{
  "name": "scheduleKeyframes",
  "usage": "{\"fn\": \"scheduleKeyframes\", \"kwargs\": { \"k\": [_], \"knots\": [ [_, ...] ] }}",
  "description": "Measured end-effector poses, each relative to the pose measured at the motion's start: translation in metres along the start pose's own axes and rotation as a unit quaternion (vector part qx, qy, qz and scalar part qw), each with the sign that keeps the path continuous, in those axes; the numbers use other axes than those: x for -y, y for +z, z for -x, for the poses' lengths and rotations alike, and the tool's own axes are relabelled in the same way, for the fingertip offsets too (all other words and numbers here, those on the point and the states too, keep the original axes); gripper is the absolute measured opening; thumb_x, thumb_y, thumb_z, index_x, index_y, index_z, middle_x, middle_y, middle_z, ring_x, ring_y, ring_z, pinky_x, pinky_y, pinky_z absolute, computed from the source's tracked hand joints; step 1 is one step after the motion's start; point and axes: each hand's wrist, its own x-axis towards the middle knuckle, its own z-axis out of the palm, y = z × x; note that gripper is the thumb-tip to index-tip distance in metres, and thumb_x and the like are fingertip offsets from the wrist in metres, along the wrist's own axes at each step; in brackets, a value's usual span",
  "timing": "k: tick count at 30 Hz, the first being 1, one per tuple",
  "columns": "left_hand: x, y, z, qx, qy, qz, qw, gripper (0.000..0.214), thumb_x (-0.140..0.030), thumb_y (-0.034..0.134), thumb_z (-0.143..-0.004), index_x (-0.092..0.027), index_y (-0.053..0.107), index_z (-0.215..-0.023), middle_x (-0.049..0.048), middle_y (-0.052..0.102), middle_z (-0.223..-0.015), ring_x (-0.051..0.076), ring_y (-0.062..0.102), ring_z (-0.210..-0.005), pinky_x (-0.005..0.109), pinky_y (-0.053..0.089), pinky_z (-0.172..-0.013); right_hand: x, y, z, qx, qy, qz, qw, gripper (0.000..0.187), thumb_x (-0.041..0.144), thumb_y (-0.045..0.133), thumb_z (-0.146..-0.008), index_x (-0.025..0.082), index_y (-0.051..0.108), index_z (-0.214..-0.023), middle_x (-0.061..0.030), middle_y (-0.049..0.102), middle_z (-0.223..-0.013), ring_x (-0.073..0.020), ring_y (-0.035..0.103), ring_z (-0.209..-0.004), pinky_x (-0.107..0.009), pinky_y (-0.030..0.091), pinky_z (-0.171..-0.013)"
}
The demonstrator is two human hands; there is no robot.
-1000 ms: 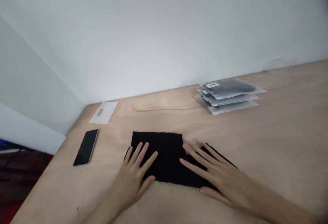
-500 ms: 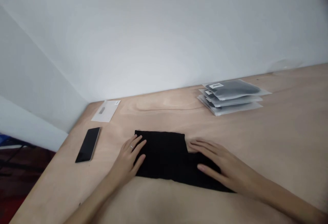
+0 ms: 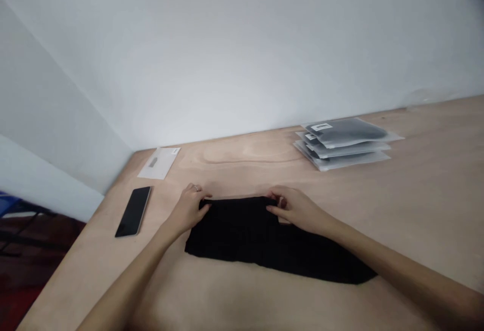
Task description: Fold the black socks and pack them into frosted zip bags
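A black garment (image 3: 242,235) lies flat on the wooden table, with a straight far edge and a longer part stretching to the right. At its far left corner, my left hand (image 3: 191,206), with a ring on one finger, is closed on the fabric between thumb and fingers. The far right corner is pinched by my right hand (image 3: 297,207), whose forearm passes over the right part of the garment. What exactly lies under the fingertips is partly hidden.
Several clear zip bags (image 3: 344,142) with dark contents and white labels are stacked at the back right. A phone (image 3: 133,212) lies on the left, with a flat whitish packet (image 3: 159,163) behind it. A wall (image 3: 234,58) borders the table (image 3: 423,189) at the back.
Both hands were lying with fingers spread on or beside the garment. They have moved to its far corners and closed on them. The garment's left lower corner and right end now show more.
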Motion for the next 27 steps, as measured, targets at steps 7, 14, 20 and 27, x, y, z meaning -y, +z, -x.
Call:
{"fn": "scheduleKeyframes", "kwargs": {
  "k": [7,14,20,27],
  "knots": [
    [-0.018,-0.022,0.027,-0.035,0.038,0.057,0.997,0.022,-0.002,0.054,-0.080,-0.020,0.058,-0.092,0.0093,0.065,-0.110,0.026,0.062,-0.106,0.039,0.053,-0.088,0.015,-0.002,0.032,-0.045,-0.097,0.022,0.994,0.018,0.019,0.051,-0.092,0.023,0.064,-0.103,-0.0094,0.072,-0.113,-0.0241,0.070,-0.101,-0.041,0.057,-0.088],
    [-0.025,-0.025,0.064,-0.002,0.103,0.028,0.994,0.024,-0.004,0.051,-0.082,-0.022,0.055,-0.096,0.0064,0.070,-0.099,0.025,0.066,-0.096,0.041,0.055,-0.086,0.019,0.006,0.065,-0.116,-0.302,0.200,0.925,0.027,0.005,0.045,-0.095,0.018,0.066,-0.105,-0.0114,0.078,-0.108,-0.0256,0.075,-0.100,-0.041,0.063,-0.082],
    [-0.023,-0.012,0.085,-0.039,0.157,-0.025,0.987,0.018,-0.009,0.052,-0.093,-0.021,0.060,-0.102,0.0071,0.073,-0.104,0.026,0.069,-0.108,0.043,0.057,-0.092,0.015,0.013,0.081,-0.118,-0.353,0.254,0.893,0.033,0.001,0.048,-0.094,0.014,0.073,-0.109,-0.0110,0.078,-0.111,-0.0260,0.074,-0.108,-0.043,0.063,-0.090],
    [-0.021,-0.011,0.092,-0.068,0.192,-0.076,0.976,0.018,-0.011,0.051,-0.099,-0.018,0.063,-0.109,0.0087,0.075,-0.106,0.027,0.070,-0.109,0.043,0.057,-0.091,0.009,0.015,0.092,-0.120,-0.361,0.270,0.885,0.038,-0.001,0.047,-0.095,0.017,0.074,-0.114,-0.0088,0.078,-0.117,-0.0246,0.071,-0.114,-0.041,0.061,-0.093]
  ]
}}
